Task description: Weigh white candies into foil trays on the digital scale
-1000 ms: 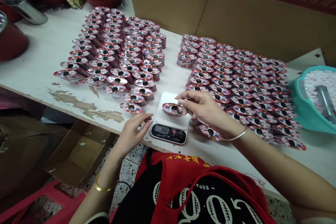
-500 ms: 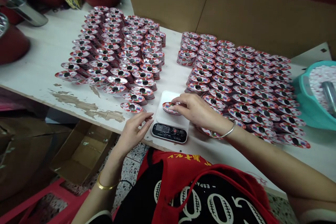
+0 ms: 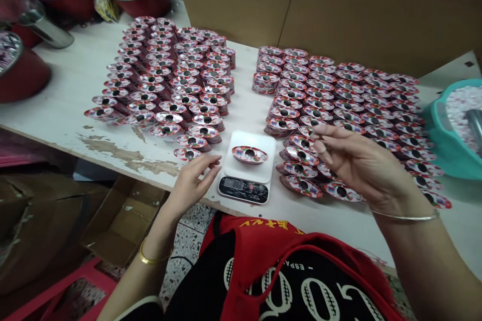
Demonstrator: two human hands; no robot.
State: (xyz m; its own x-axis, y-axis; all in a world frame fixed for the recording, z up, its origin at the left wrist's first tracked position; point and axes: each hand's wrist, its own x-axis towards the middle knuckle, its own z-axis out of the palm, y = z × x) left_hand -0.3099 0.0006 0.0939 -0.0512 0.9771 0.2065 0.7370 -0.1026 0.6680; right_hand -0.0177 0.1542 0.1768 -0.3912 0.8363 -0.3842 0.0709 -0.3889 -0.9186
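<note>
A digital kitchen scale (image 3: 246, 185) lies near the front edge of the table. On its white plate stands one red-and-white printed oval packet (image 3: 249, 155) with a round dark hole in its top. My left hand (image 3: 198, 175) rests at the scale's left side, fingers loosely bent and apart, holding nothing. Over the packets on the right hovers my right hand (image 3: 350, 160). Its thumb and forefinger are bent with a gap between them, and I see nothing held; the inside of the palm is partly hidden.
Rows of like packets stand left (image 3: 165, 130) and right (image 3: 301, 186) of the scale. A teal basin (image 3: 433, 130) of small wrapped pieces and a scoop is at far right. Metal bowls (image 3: 150, 5) stand back left. A cardboard wall (image 3: 241, 0) closes the back.
My right hand has left the packet on the scale and moved right, over the right-hand packets. The packet stays on the plate. My left hand has hardly moved.
</note>
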